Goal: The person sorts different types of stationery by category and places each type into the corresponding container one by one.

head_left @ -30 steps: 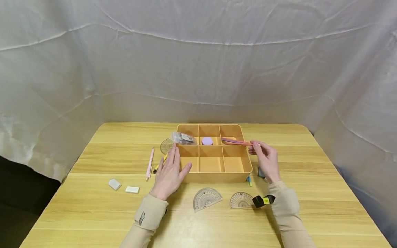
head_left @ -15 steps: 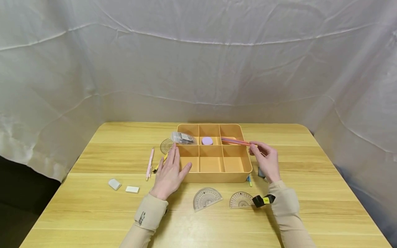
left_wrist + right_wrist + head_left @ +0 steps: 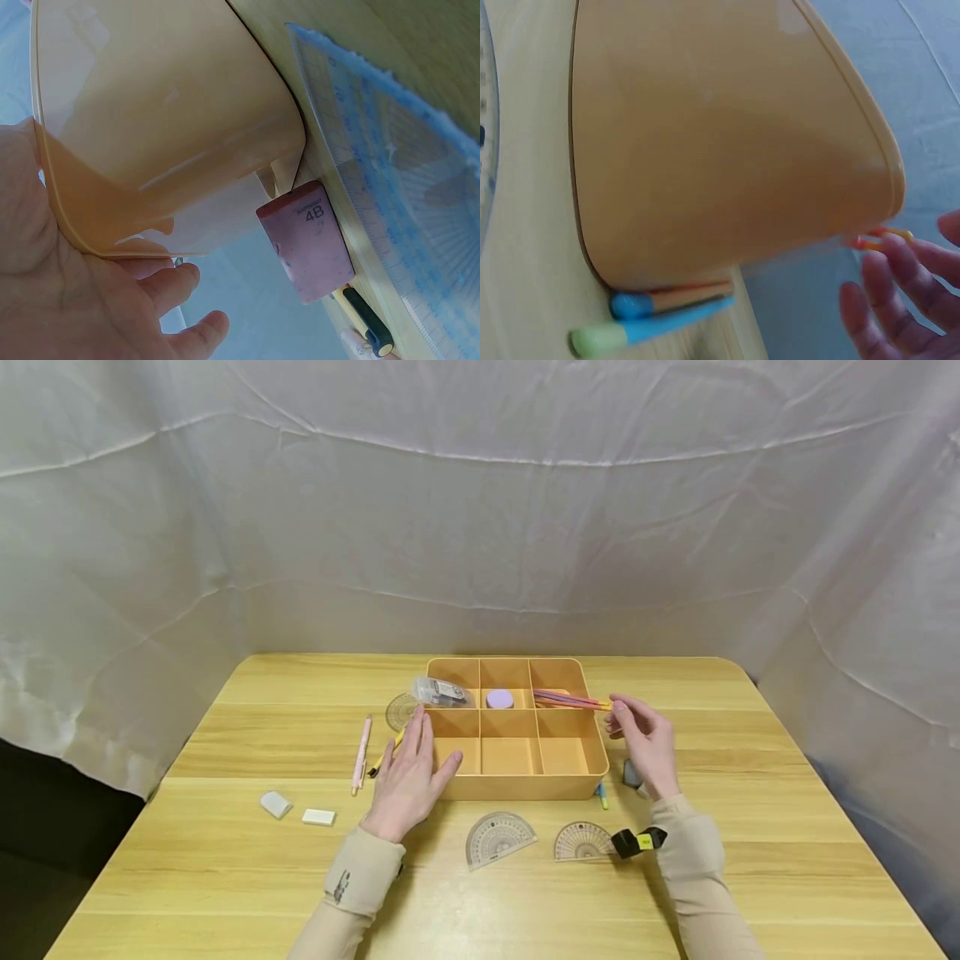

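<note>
A tan divided box (image 3: 525,787) stands in the middle of the table. My left hand (image 3: 407,787) rests against its left side, fingers straight and thumb spread over the front corner. My right hand (image 3: 643,743) is by the box's right edge, fingers loosely bent and apart. Several slim coloured pencils (image 3: 570,700) lie across the back right compartment, their yellow ends over the rim; in the right wrist view the pencil ends (image 3: 881,238) are right at the fingertips. A clear labelled plastic case (image 3: 442,693) leans in the back left compartment. A round purple lid (image 3: 499,699) sits in the back middle one.
Two clear protractors (image 3: 500,841) lie in front of the box, another protractor (image 3: 401,712) behind left. Two white erasers (image 3: 318,817) and a pink pen (image 3: 362,756) lie left. A 4B eraser (image 3: 311,240) is near my left hand. Blue-ended pencils (image 3: 652,330) lie right.
The right fingers have loosened and moved slightly off the pencils, whose yellow ends now show at the rim. The left hand has stayed on the box.
</note>
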The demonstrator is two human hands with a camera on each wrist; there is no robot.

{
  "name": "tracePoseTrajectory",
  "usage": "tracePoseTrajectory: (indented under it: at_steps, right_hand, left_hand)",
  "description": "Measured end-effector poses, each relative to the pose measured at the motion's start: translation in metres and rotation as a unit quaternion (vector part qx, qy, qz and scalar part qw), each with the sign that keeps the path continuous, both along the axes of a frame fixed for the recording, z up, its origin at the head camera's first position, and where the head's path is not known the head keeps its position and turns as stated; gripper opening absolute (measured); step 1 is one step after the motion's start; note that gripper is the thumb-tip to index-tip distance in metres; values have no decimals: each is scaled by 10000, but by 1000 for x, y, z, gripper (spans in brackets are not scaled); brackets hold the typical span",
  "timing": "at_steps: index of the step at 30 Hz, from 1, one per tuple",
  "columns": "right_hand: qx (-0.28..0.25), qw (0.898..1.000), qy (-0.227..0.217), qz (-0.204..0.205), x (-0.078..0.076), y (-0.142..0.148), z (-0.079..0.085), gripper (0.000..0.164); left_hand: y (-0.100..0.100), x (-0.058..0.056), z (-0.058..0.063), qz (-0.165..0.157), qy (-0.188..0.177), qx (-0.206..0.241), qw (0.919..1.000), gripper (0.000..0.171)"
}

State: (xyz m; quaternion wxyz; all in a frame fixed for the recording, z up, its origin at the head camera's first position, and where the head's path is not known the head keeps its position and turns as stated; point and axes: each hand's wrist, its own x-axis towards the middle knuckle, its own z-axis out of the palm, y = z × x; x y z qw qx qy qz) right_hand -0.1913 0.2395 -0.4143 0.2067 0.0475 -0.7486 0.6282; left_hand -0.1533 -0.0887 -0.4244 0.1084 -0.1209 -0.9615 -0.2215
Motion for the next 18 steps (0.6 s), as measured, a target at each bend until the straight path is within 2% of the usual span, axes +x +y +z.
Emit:
tracePoseTrajectory:
  at_steps: [3, 5, 6, 8, 10, 12, 13, 15, 18]
  right_hand:
    - [380, 9983, -50, -451, 1, 8, 2, 32]
    - [1100, 9921, -328, -504, 2, 17, 4, 31]
    - [1546, 9857, -566, -371, 4, 21, 5, 29]
    - [2354, 9636, -1240, 259, 6, 29, 6, 28]
    - [3013, 9290, -1865, 1069, 9, 33, 6, 26]
    - [3298, 8977, -2355, 1731, 12, 32, 5, 23]
    - [3341, 8871, -2537, 1925, 12, 30, 5, 21]
    - [3470, 8729, -2755, 2041, 14, 25, 4, 17]
    - [3546, 8646, -2988, 1935, 17, 19, 1, 13]
  left_hand:
    - [0, 0, 0, 6, -66, 4, 10000, 80]
    - [0, 0, 1, 5, -112, 12, 9999, 81]
    - [0, 1, 1, 4, -131, 18, 9999, 81]
    - [-1, 0, 1, -1, -135, 12, 9999, 81]
    - [-1, 1, 1, 0, -129, 21, 9999, 81]
    - [-1, 0, 2, -6, -110, 31, 9999, 81]
    - [-1, 0, 2, -10, -109, 31, 9999, 81]
    - [-1, 1, 2, -12, -132, 38, 9999, 82]
    - [0, 1, 1, -17, -143, 55, 9999, 81]
